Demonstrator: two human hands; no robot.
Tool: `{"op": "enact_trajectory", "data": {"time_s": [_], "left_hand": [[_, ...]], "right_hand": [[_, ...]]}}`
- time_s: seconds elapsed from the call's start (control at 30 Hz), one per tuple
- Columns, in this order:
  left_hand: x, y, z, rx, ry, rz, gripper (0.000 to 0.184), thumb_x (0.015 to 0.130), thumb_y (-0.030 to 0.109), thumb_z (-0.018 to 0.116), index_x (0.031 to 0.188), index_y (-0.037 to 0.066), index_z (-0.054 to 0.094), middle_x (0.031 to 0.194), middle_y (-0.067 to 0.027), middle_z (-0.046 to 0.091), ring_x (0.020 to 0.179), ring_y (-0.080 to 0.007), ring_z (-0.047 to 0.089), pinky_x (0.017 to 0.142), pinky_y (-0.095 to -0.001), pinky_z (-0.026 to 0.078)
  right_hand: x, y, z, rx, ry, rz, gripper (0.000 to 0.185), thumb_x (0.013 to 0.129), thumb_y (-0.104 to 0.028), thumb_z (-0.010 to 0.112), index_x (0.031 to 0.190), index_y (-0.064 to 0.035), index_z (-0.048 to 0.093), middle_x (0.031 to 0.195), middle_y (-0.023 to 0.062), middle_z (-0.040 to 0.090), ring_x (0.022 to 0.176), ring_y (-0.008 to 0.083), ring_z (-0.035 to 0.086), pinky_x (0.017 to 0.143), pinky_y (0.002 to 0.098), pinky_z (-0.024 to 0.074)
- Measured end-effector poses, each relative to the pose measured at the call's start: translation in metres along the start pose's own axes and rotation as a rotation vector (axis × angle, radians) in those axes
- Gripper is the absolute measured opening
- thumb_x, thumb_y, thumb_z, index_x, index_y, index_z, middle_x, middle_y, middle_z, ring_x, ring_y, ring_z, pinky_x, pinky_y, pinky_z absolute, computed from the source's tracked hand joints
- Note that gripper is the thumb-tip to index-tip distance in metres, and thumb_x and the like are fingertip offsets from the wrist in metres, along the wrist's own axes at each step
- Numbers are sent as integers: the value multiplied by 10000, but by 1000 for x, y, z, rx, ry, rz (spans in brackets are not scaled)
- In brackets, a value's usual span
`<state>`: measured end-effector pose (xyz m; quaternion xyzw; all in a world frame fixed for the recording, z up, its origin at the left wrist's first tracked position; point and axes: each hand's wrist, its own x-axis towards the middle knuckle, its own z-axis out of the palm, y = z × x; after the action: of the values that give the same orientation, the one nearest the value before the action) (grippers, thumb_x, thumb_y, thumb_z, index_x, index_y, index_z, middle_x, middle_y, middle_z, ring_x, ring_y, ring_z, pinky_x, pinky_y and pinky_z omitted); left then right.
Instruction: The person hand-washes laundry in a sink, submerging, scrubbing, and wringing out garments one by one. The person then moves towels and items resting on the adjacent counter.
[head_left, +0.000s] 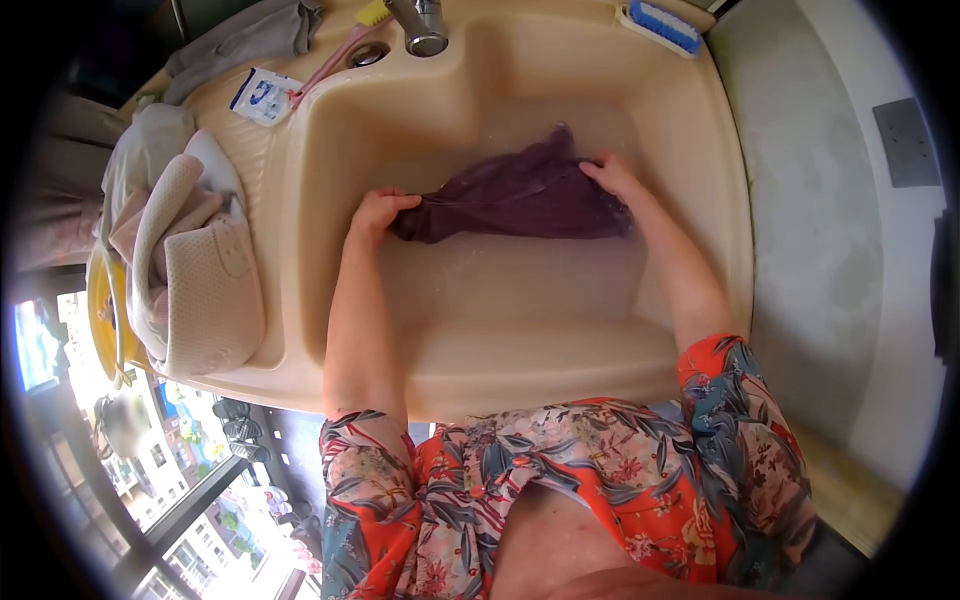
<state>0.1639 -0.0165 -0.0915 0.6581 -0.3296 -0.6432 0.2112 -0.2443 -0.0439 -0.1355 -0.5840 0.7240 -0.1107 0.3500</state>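
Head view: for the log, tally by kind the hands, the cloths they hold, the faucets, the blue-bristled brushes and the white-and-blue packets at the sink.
Hands: 2, left hand and right hand
Held cloths: 1, dark purple cloth
Faucets: 1, metal faucet
Blue-bristled brushes: 1, blue brush
Packets: 1, white-and-blue packet
Total: 6

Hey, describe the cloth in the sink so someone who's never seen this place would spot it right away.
Find the big beige sink, then the cloudy water inside it. There, held between the left hand and the right hand, is the dark purple cloth. Its colour sets it apart from the pale bundle and grey fabric on the sink's left side.
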Motion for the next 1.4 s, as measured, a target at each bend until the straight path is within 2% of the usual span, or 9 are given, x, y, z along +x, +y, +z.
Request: {"op": "enact_trajectory", "data": {"time_s": [0.2,0.37,0.57,0.73,0.83,0.93,1.0,1.13,1.4], "left_hand": [[-3,-2,-8,0,20,103,260,634,143,721,859,57,624,747,-41,601,643,-132,550,565,-269,426],[17,-15,4,509,-110,77,302,629,113,692,912,44,612,763,-39,598,632,-118,537,546,-257,420],[-17,14,0,21,-133,-61,330,649,37,614,978,59,610,807,-62,610,743,-162,584,660,-288,471],[15,-14,0,497,96,196,299,644,28,575,938,30,630,888,-145,625,834,-249,603,716,-354,484],[25,-24,13,866,329,188,254,661,44,565,904,23,633,931,-184,611,894,-303,589,750,-368,480],[19,-22,21,926,447,112,215,677,69,566,876,28,635,935,-181,609,915,-320,578,769,-375,476],[14,-23,19,927,468,94,206,687,79,560,873,36,635,939,-171,610,921,-317,575,780,-376,471],[15,-22,16,868,474,190,227,697,70,528,901,55,628,961,-159,605,938,-310,567,802,-380,455],[12,-24,14,785,372,200,270,696,51,502,941,73,613,991,-148,597,946,-310,556,816,-375,442]], "right_hand": [[-1,-3,-21,555,-207,146,242,837,-207,549,982,-20,597,859,30,618,770,104,555,702,236,428],[25,13,-21,98,115,-64,198,766,-139,546,887,-7,631,784,60,619,735,135,559,671,259,435],[20,-56,-34,739,-52,18,105,748,-96,530,771,-14,592,618,32,532,541,122,475,520,250,383],[-43,-97,-122,1195,-501,-123,135,778,-124,520,893,-56,536,550,-32,420,446,46,364,380,204,260],[-46,-65,-93,495,-267,5,183,831,-229,533,907,-62,526,611,-41,453,463,32,377,398,189,286],[-23,-54,-45,419,-91,10,231,796,-206,568,943,-29,541,641,11,530,530,84,489,417,218,363],[7,-43,7,343,59,-275,353,774,-266,598,1011,-12,535,814,104,612,748,191,589,618,309,469],[-9,-92,47,-390,-195,-317,449,735,-359,617,1057,-53,547,949,161,602,928,295,562,795,394,434],[-28,-81,2,425,-236,-128,220,722,-112,655,926,-49,603,762,18,582,701,90,517,628,239,421]]}}
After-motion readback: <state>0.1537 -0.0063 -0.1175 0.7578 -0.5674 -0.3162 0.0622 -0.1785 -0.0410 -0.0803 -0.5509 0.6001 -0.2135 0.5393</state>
